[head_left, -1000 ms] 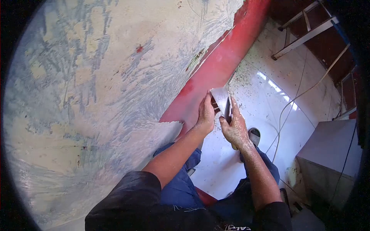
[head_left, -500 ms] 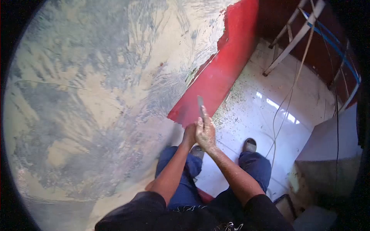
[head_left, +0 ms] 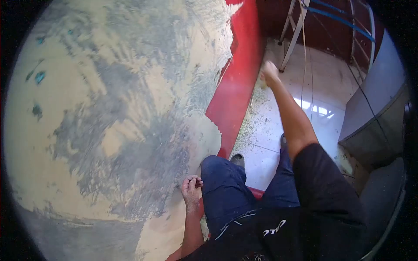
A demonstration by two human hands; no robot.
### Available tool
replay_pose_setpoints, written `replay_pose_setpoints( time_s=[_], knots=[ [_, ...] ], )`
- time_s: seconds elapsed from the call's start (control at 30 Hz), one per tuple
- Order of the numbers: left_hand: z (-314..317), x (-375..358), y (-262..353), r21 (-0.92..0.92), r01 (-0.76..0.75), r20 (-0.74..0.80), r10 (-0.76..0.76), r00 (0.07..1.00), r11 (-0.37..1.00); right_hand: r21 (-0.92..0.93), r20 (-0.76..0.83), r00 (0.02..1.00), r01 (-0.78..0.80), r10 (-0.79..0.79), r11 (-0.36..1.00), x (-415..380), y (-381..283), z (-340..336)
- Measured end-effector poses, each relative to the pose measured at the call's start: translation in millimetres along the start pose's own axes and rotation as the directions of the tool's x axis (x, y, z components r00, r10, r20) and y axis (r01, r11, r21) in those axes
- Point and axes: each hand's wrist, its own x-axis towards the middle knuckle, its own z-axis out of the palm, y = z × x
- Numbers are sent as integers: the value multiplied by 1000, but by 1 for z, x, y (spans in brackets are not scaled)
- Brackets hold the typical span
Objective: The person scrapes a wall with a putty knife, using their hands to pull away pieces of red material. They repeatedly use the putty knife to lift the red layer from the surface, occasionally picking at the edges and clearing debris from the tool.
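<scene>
My left hand (head_left: 191, 189) rests low against the scraped wall (head_left: 109, 108), beside my left knee, with its fingers curled in and nothing visible in them. My right hand (head_left: 270, 71) is stretched far forward on a straight arm, near the foot of the red band (head_left: 237, 87) where it meets the floor. That hand is blurred and dusty, and I cannot tell whether anything is in it. The metal scraper blade is not in sight.
The wall is beige and grey with scrape marks. Paint flakes litter the glossy white floor tiles (head_left: 278, 126). A ladder (head_left: 292, 35) stands at the far end, a thin cable (head_left: 305, 52) runs across the floor, and a grey cabinet (head_left: 374, 108) stands at the right.
Both hands were together on a scraper blade at the red band. Now they are apart: the left has dropped to the wall by my knee and the right has reached far forward.
</scene>
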Motion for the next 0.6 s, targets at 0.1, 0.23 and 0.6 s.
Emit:
replay_pose_setpoints(
  time_s=[0.1, 0.23, 0.6],
  knots=[
    [0, -1, 0, -46, -3, 63, 6, 998, 999, -39, 68, 998, 19, -16, 999, -83, 76, -123],
    [25, 9, 7, 27, -18, 152, 14, 988, 999, -259, 92, 883, -425, 460, 868, -266, 98, -183],
    [151, -23, -6, 443, -583, 349, 468, 812, 681, -517, 557, 746, -33, 365, 856, -386, 114, -208]
  ],
)
